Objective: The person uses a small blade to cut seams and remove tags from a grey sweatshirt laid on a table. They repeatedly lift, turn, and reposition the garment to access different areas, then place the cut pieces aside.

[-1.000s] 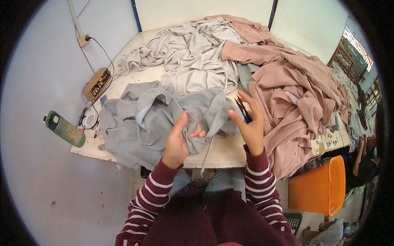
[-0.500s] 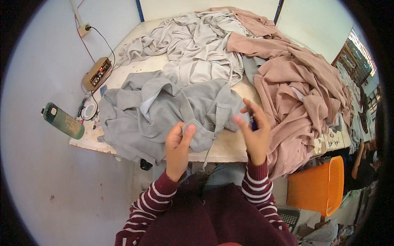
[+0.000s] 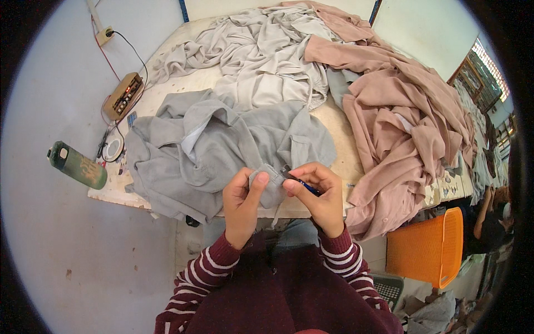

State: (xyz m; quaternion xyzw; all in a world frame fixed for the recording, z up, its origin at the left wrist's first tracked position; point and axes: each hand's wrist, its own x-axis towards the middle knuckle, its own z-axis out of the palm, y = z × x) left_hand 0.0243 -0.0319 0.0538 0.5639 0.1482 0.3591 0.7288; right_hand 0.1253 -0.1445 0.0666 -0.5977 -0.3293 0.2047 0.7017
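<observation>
A grey garment (image 3: pixel 222 136) lies bunched at the front of the table. My left hand (image 3: pixel 242 203) is closed, pinching a stitched band of the garment between thumb and fingers. Close beside it, my right hand (image 3: pixel 318 195) grips small blue-handled thread snips (image 3: pixel 307 187), their dark tip right at the edge of that band. Whether the blades touch cloth or a thread is too small to tell. A thin strip of the grey cloth hangs over the table's front edge below my hands.
Pale grey cloth (image 3: pixel 267 55) covers the table's back. Pinkish-brown garments (image 3: pixel 389 122) heap along the right side and spill over the front edge. At left are a green bottle (image 3: pixel 78 166) and a brown control box (image 3: pixel 123 96) with cables. An orange basket (image 3: pixel 425 247) stands lower right.
My right hand has moved left and down, from apart in the air to the garment's band, bringing the thread snips against its edge. My left hand keeps its pinch.
</observation>
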